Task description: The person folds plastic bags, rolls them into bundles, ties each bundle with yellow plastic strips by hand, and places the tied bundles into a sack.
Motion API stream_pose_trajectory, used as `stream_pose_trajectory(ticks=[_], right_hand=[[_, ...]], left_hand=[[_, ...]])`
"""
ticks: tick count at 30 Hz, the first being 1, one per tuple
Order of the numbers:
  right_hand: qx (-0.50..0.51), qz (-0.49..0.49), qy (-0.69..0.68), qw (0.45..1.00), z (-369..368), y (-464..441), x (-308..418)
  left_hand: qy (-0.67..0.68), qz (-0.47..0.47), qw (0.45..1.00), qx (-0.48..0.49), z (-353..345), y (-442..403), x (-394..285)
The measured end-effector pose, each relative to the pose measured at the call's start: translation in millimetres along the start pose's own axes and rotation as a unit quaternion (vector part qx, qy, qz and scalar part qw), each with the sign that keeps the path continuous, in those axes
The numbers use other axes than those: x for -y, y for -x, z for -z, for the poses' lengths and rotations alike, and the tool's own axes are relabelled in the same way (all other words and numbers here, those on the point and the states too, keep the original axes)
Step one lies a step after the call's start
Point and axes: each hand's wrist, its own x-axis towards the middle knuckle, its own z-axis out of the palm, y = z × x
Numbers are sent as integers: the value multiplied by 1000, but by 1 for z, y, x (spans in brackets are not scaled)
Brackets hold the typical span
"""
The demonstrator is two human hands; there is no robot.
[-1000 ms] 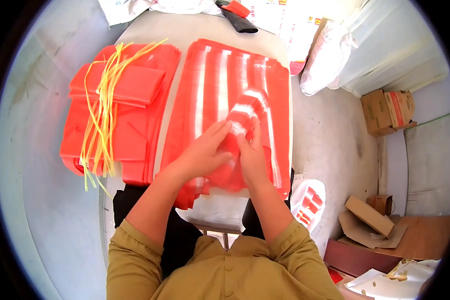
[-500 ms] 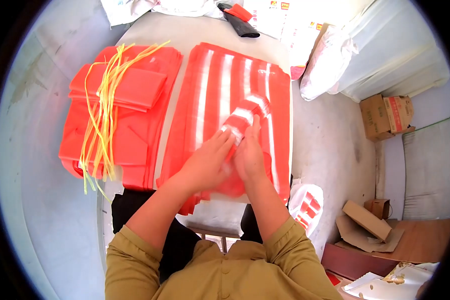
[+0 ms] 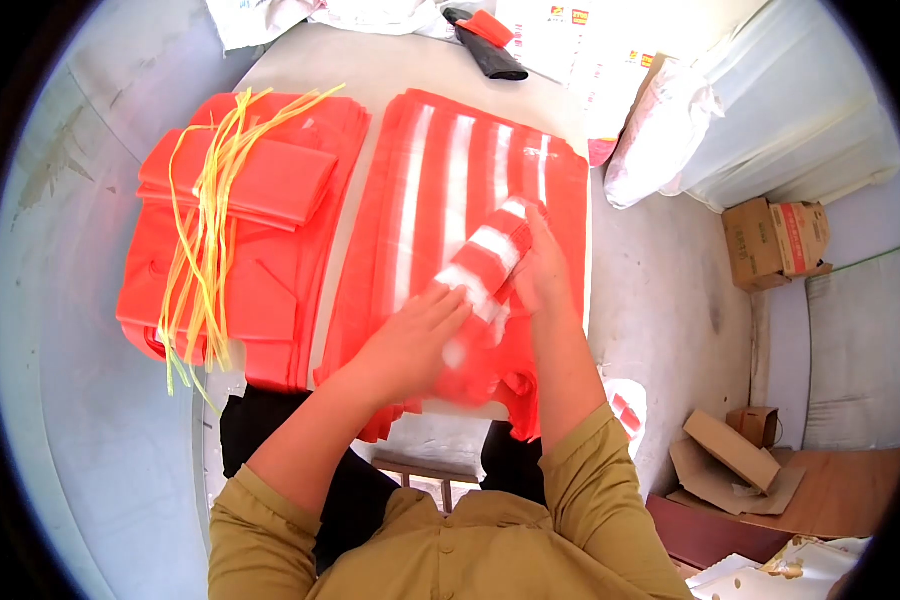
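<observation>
yellow strings (image 3: 210, 215): across the red pile (image 3: 270, 255), left.
left hand (image 3: 420, 335): fingers together, touching the near left end of the folded striped bag (image 3: 492, 255); pinching, cannot tell.
folded striped bag: slanted atop the striped stack (image 3: 435, 180).
right hand (image 3: 543, 268): at its right edge; grip, cannot tell.

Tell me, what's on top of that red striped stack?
A folded striped plastic piece, with the left hand and right hand at it. Together they cover part of the stack, so that part can't be seen.
</observation>
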Motion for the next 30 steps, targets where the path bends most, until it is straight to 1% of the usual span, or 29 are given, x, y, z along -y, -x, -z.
stream_pose_trajectory(ticks=[1,3,6,9,15,16,17,18,19,20,21,22,23,24,27,29,30], right_hand=[[1,5,0,1000,-1,-2,2],[-34,-61,-180,981,-5,-3,5],[-34,-61,-208,976,-3,-1,4],[-37,-61,-206,976,-2,1,4],[-38,-42,-198,978,5,-3,-3],[-81,-17,-83,993,4,-2,-1],[-122,8,32,992,1,2,-1],[-96,82,179,976,-2,11,3],[-93,160,317,930,-6,21,7],[-22,280,470,837,-7,34,14],[56,293,547,782,-8,44,11],[136,314,604,720,-9,53,9],[220,237,602,730,-13,59,0],[229,243,609,720,-16,67,1],[261,247,622,696,-23,73,3],[278,228,628,691,-15,56,5],[269,185,636,700,-12,47,7]], left_hand=[[0,-2,1000,0,-1,0,1],[0,-7,1000,-1,-5,2,3],[1,9,1000,2,-10,3,0],[-20,9,999,-28,-30,4,4],[-26,30,999,-26,-35,8,0],[-30,30,999,-26,-37,7,1],[-34,31,999,-26,-39,7,3],[-38,34,998,-25,-40,8,4],[-36,36,998,-24,-41,10,4],[-35,36,999,-22,-40,10,3],[-34,35,999,-20,-39,9,2],[-28,43,999,3,-35,8,1],[-22,51,998,25,-29,6,-3],[-16,60,997,47,-24,5,-5],[-2,52,997,49,-20,7,-7],[-33,44,997,45,-24,12,-7],[-49,39,997,41,-25,13,-6]])
